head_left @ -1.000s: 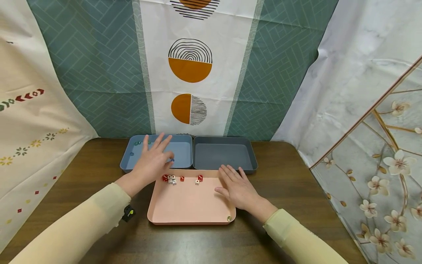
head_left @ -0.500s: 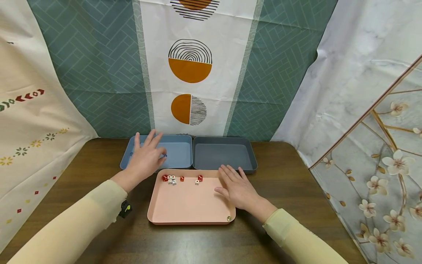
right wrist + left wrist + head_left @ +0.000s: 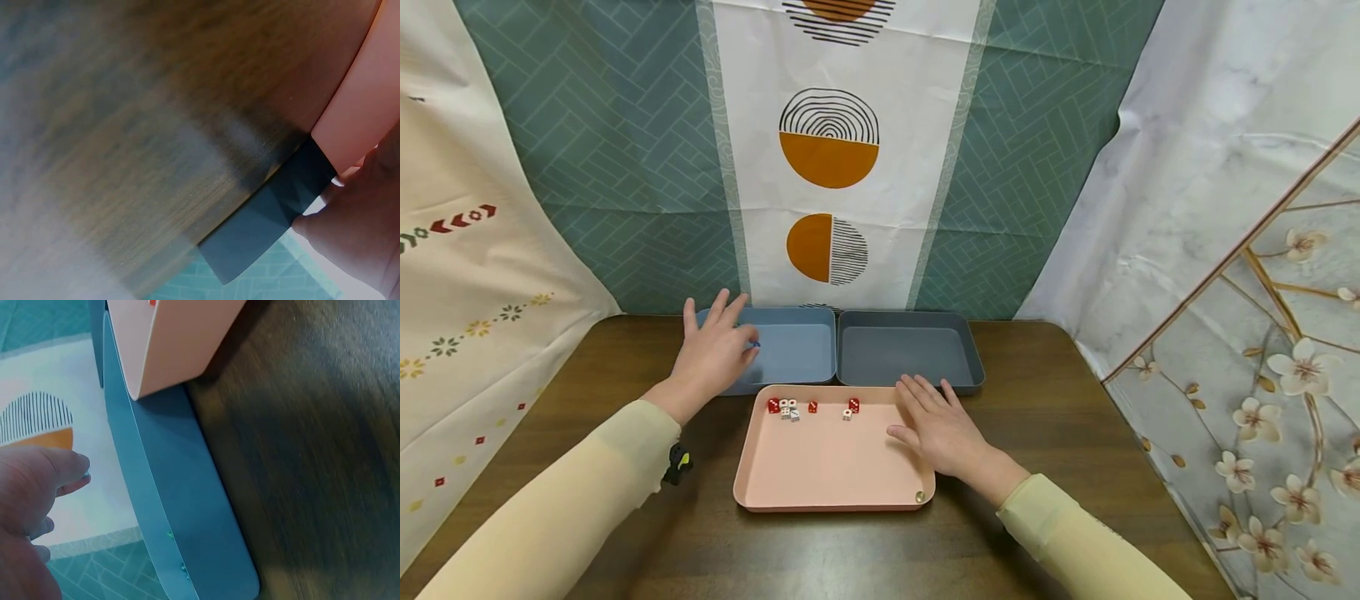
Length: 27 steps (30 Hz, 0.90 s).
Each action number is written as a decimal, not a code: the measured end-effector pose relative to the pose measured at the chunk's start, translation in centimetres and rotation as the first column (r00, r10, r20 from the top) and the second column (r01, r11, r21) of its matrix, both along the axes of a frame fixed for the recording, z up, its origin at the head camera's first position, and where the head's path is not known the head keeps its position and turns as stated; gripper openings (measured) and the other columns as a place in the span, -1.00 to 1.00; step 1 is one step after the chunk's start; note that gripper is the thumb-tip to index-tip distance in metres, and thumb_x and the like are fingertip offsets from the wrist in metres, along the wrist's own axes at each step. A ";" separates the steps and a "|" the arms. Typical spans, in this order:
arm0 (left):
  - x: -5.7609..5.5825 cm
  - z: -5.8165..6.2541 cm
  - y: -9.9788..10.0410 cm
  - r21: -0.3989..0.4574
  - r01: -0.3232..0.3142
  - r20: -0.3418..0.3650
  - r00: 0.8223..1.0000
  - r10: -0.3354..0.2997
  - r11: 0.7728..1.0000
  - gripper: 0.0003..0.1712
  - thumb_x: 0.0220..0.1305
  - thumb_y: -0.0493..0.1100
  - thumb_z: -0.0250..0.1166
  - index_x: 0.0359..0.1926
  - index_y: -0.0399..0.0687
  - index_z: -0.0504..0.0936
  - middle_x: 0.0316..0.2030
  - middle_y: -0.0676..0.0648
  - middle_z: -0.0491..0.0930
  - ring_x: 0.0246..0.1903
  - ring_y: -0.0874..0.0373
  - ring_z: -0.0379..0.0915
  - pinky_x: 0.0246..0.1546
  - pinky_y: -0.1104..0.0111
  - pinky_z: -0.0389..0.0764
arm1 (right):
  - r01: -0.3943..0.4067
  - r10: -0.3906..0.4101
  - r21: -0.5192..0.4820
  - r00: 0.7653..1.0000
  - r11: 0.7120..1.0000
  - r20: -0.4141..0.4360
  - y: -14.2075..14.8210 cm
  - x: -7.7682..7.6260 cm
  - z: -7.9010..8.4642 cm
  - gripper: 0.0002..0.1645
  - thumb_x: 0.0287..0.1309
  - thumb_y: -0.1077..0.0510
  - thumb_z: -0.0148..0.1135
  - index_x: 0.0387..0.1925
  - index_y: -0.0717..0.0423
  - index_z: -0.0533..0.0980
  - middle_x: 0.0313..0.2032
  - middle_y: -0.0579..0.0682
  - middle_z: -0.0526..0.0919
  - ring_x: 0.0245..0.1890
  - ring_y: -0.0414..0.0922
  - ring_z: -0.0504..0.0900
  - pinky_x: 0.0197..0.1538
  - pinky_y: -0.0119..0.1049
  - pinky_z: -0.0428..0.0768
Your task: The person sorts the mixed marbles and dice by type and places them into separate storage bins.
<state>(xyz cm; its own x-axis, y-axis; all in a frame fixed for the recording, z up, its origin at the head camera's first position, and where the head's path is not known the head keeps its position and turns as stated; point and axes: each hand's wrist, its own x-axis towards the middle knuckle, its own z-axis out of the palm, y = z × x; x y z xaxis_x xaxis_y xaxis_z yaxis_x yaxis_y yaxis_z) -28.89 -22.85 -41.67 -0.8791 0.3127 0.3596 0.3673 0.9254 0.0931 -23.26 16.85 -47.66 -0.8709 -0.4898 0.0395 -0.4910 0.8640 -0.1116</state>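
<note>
My left hand [image 3: 709,357] is over the left part of the light blue tray [image 3: 801,373]. Its thumb and index finger pinch a small blue piece [image 3: 756,344], too small to name; the other fingers are spread. In the left wrist view a sliver of that piece [image 3: 86,475] shows between the fingertips. Small green and teal pieces [image 3: 184,569] lie in the blue tray, mostly hidden by my hand in the head view. Over the right edge of the pink tray [image 3: 835,507] lies my right hand [image 3: 942,432], fingers straight, holding nothing.
Red dice [image 3: 812,407] and white dice [image 3: 794,415] sit along the back of the pink tray. A round greenish piece [image 3: 920,497] lies in its front right corner. The dark grey tray [image 3: 913,379] stands beside the blue one. Patterned cloth [image 3: 655,167] hangs behind the table.
My left hand has moved left across the blue tray, carrying the blue piece away from the pink tray's back edge. My right hand has stayed in place.
</note>
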 end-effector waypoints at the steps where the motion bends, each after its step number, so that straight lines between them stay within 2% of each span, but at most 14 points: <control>1: -0.1 -0.1 -0.2 0.001 -0.006 -0.001 1.000 0.006 1.000 -0.85 0.38 -0.24 0.56 -0.06 -0.10 0.86 0.62 -0.44 0.23 0.68 -0.43 -0.10 0.53 -0.53 -0.41 | -0.001 0.001 0.000 1.000 1.000 -0.001 0.0 0.0 0.0 0.01 0.66 -0.42 -0.01 0.78 0.09 0.11 0.75 0.08 0.11 0.75 0.09 0.04 0.71 0.24 -0.13; 10: -1.1 -0.7 -1.9 0.023 -0.064 0.010 0.998 0.063 0.998 -0.84 0.37 -0.25 0.55 -0.07 -0.17 0.85 0.58 -0.49 0.27 0.66 -0.47 -0.06 0.51 -0.57 -0.35 | -0.009 0.009 0.005 1.000 1.000 -0.003 -0.1 0.0 0.1 0.01 0.66 -0.43 -0.02 0.78 0.08 0.12 0.75 0.05 0.10 0.74 0.08 0.05 0.71 0.24 -0.11; 18: -1.7 -0.7 -3.0 0.012 -0.100 0.023 0.995 0.100 0.995 -0.82 0.40 -0.25 0.54 -0.04 -0.20 0.85 0.56 -0.51 0.28 0.64 -0.49 -0.04 0.50 -0.58 -0.34 | 0.001 -0.001 0.017 1.000 1.000 -0.006 -0.1 -0.1 0.2 0.01 0.66 -0.44 -0.03 0.78 0.07 0.10 0.76 0.03 0.08 0.75 0.04 0.01 0.72 0.22 -0.14; 23: -2.1 -0.9 -3.3 0.016 -0.115 0.051 0.992 0.114 0.993 -0.81 0.41 -0.24 0.52 -0.01 -0.20 0.84 0.62 -0.52 0.17 0.67 -0.50 -0.16 0.50 -0.58 -0.41 | 0.002 -0.002 0.013 1.000 1.000 0.001 0.0 -0.1 0.2 0.01 0.66 -0.44 -0.03 0.78 0.07 0.11 0.75 0.03 0.08 0.75 0.05 0.02 0.72 0.23 -0.13; 27: -2.4 -1.1 -3.6 0.024 -0.118 0.045 0.992 0.117 0.993 -0.83 0.41 -0.23 0.52 -0.04 -0.21 0.84 0.64 -0.52 0.10 0.67 -0.53 -0.21 0.48 -0.59 -0.43 | 0.001 -0.001 0.019 1.000 1.000 -0.001 0.0 0.0 0.0 0.02 0.66 -0.45 -0.04 0.78 0.08 0.11 0.75 0.03 0.08 0.75 0.05 0.02 0.71 0.24 -0.12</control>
<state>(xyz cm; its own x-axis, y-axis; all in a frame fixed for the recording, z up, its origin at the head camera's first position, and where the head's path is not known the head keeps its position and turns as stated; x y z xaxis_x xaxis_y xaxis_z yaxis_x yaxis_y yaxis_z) -31.32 -26.44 -42.80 -0.9243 0.1973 0.3268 0.2514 0.9588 0.1322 -23.29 16.90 -47.64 -0.8712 -0.4899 0.0314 -0.4905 0.8663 -0.0947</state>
